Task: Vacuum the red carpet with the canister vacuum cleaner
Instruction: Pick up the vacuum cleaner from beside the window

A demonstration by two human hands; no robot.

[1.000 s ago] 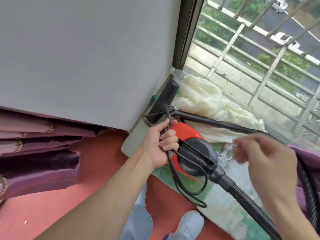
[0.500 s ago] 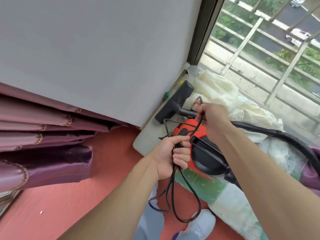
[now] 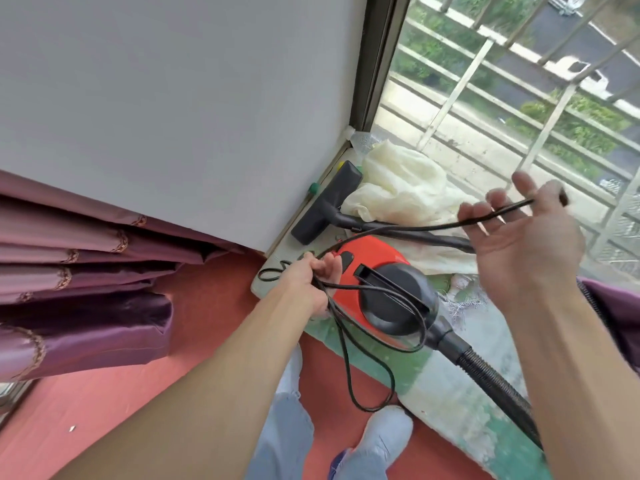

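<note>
The red and black canister vacuum sits on a worn green-and-white window ledge. Its black hose runs off to the lower right, and its floor nozzle lies against the wall corner. My left hand grips several loops of the black power cord beside the vacuum's left end; the loops hang down over the ledge. My right hand is raised to the right, fingers spread, with the cord's far end pinched near the thumb. The red carpet covers the floor below.
A cream cloth lies bunched on the ledge behind the nozzle. Purple curtains hang at left below a grey wall. A barred window is behind the ledge. My shoe stands on the carpet under the ledge.
My right hand has drawn the cord away from the nozzle, up and to the right, stretching a length of it out. My left hand keeps its grip on the loops.
</note>
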